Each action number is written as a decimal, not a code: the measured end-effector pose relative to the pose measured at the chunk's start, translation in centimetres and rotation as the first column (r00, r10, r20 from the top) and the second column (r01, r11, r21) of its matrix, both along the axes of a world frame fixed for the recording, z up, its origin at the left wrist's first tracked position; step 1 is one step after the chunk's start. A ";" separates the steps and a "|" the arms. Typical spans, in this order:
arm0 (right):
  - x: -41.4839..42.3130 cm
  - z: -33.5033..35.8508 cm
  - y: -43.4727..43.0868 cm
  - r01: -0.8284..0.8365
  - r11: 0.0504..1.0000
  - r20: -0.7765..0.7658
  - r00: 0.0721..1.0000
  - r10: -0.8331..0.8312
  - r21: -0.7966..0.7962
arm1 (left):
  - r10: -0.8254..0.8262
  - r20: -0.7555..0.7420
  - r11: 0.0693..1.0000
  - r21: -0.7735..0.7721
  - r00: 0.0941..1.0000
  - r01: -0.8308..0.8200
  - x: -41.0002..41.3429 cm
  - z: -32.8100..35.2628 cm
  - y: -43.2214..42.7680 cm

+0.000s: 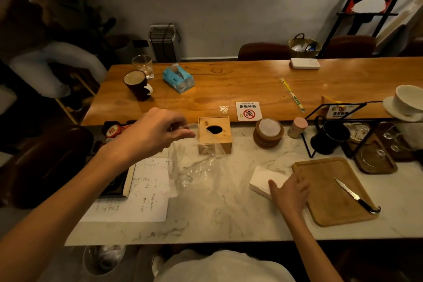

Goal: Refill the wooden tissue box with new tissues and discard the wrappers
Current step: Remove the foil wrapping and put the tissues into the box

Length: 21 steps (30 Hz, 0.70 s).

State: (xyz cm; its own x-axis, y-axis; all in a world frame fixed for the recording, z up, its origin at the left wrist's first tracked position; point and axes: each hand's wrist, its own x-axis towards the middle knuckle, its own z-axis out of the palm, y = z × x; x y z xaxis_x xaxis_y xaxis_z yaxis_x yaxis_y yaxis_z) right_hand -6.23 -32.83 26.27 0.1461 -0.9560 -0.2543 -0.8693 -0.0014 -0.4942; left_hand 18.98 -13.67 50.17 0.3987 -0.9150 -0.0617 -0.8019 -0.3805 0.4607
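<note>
The wooden tissue box (214, 134) stands on the marble counter, its oval slot dark. My left hand (153, 131) is raised just left of the box, pinching the top of a clear plastic wrapper (194, 167) that hangs down to the counter in front of the box. A bare white stack of tissues (263, 178) lies on the marble to the right. My right hand (289, 191) rests flat on its near right corner. A blue pack of tissues (178, 79) lies on the far wooden table.
A wooden cutting board (325, 197) with a knife (356, 197) lies right of the tissues. Papers (142, 192) lie on the left. Coasters (268, 133), a black mug (328, 136) and a wire rack stand behind. A bin (103, 258) sits under the counter's near-left edge.
</note>
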 end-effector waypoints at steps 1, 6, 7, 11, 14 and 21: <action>0.5 1.0 -0.2 -0.118 0.988 0.096 0.987 0.128 -0.100 | -0.005 -0.001 1.000 0.007 1.000 0.005 0.1 0.0 0.1; 6.4 8.0 1.6 -0.820 0.524 0.367 0.426 0.827 -0.229 | -0.076 -0.055 0.997 0.022 0.996 0.077 0.5 0.2 0.7; 7.7 8.6 1.8 -0.880 0.427 0.324 0.351 0.879 -0.205 | -0.099 -0.084 0.995 0.019 0.992 0.101 0.6 0.3 0.7; 10.7 8.3 1.9 -0.897 0.389 0.355 0.301 0.885 -0.211 | -0.066 -0.257 0.998 -0.017 0.964 0.063 1.4 0.6 1.7; 11.0 7.9 1.9 -0.848 0.478 0.448 0.344 0.825 -0.228 | 0.133 -0.310 0.911 -0.335 0.941 -0.239 2.7 -2.0 4.3; 11.2 8.0 1.2 -0.748 0.651 0.714 0.385 0.584 -0.129 | 0.100 -0.383 0.967 -0.181 0.918 -0.181 2.1 -14.1 11.8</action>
